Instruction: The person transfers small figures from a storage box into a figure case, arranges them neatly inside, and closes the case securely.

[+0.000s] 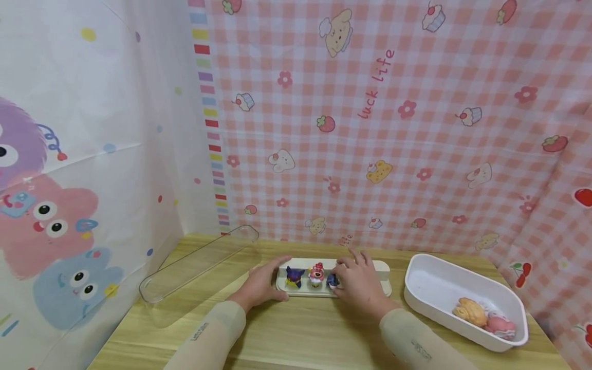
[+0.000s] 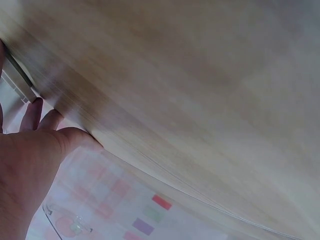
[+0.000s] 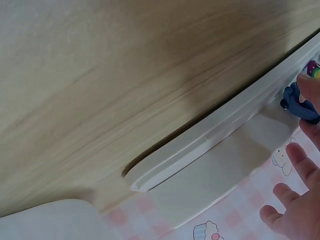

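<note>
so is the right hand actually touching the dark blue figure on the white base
Touching: the right wrist view shows the right hand with thumb and finger against the dark blue figure.

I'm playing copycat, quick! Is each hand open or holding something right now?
Left hand: closed, holding the white stand by one end.
Right hand: closed, pinching the small blue figure.

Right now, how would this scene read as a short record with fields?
left hand: holds the left end of the white stand
right hand: pinches the blue figure
other figures on stand: purple figure at left, pink figure beside it
table, left: clear case
table, right: white tub with croissant-like piece and pink piece
backdrop: pink checked cloth
</note>
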`<state>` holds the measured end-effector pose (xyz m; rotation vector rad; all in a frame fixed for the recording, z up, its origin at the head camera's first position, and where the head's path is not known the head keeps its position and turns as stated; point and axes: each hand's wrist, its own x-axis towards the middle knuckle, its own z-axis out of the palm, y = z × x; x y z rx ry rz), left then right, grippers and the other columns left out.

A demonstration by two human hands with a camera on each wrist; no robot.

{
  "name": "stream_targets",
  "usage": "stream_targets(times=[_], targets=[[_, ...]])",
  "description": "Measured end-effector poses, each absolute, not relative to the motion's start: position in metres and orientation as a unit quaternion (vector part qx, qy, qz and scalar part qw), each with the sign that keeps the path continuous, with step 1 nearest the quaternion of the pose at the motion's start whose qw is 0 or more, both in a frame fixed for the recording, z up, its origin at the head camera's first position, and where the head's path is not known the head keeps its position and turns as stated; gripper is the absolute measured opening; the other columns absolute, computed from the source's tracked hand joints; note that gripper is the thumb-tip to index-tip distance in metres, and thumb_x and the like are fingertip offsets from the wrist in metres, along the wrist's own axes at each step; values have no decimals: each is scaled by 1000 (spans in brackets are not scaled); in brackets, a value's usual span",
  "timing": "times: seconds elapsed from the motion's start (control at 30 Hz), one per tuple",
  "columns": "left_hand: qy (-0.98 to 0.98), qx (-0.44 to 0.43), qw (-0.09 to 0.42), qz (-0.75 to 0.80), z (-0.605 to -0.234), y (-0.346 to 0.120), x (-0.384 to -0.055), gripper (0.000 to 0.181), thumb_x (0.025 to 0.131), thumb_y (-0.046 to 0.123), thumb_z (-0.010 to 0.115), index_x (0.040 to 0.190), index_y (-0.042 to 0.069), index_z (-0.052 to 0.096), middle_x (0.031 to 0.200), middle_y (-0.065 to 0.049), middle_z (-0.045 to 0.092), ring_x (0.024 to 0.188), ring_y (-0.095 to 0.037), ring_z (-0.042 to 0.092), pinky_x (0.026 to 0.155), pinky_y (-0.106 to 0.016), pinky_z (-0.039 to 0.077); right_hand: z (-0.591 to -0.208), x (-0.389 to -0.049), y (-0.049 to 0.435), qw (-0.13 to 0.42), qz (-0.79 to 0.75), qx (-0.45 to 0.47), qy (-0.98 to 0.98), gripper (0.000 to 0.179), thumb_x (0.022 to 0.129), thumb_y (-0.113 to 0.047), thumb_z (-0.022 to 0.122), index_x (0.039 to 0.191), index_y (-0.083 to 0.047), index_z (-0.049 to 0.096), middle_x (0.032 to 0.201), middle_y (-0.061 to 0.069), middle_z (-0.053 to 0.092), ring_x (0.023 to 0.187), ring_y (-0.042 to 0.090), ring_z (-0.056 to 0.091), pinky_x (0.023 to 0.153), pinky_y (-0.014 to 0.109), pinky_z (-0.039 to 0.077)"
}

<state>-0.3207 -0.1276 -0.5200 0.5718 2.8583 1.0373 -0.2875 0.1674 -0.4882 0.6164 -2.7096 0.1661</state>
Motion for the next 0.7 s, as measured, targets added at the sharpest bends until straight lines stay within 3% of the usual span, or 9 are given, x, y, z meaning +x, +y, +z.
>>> stream_targets(times=[0.3, 0.7], targets=[[922, 185, 20, 338, -520, -127, -321, 102, 74, 24, 100, 161, 26, 47, 158, -15, 59, 149, -41, 52, 127, -72, 24, -489, -288, 162, 161, 56, 210, -963, 39, 82, -38, 94, 114, -19, 82, 131, 7, 73, 150, 46, 48, 127, 68, 31], [920, 189, 11, 343, -519, -127, -318, 103, 72, 23, 101, 160, 21, 48, 159, -16, 58, 148, -43, 52, 126, -73, 24, -489, -283, 165, 185, 65, 222, -955, 43, 79, -36, 95, 115, -19, 77, 127, 8, 74, 143, 45, 54, 123, 67, 37]])
